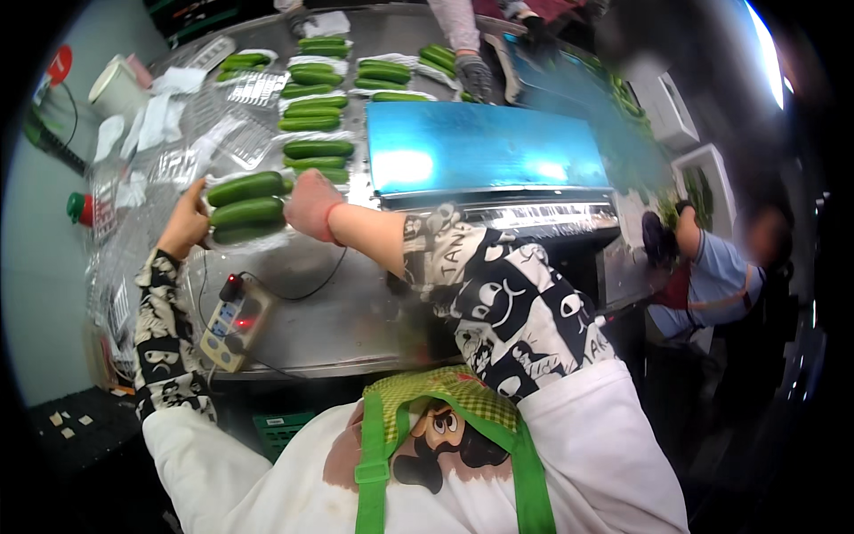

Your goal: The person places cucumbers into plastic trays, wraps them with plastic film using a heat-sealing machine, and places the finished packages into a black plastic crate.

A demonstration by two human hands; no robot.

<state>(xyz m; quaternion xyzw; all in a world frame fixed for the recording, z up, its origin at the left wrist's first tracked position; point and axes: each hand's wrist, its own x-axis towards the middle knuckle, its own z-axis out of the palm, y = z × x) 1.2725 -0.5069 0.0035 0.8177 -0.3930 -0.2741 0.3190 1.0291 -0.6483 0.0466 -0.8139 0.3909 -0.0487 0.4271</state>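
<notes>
Between my hands is a clear plastic tray of green cucumbers (247, 212), lined with white netting or padding, over the metal table. My left hand (183, 223) grips the tray's left edge, its thumb up by the cucumber ends. My right hand (313, 205), in a reddish glove, is at the right ends of the cucumbers; whether its fingers grip the tray or only touch it is hidden. Just behind, a column of packed cucumber trays (313, 113) runs away from me. To the right stands a machine with a shiny blue film-covered top (480, 147).
A power strip (233, 327) with cords lies on the metal table (320, 334) near its front edge. Empty clear trays (250, 140) and white cloths or pads (160, 120) crowd the left. A co-worker's gloved hand (475, 77) is beyond the machine; another co-worker (707, 280) is at right by white boxes (707, 180).
</notes>
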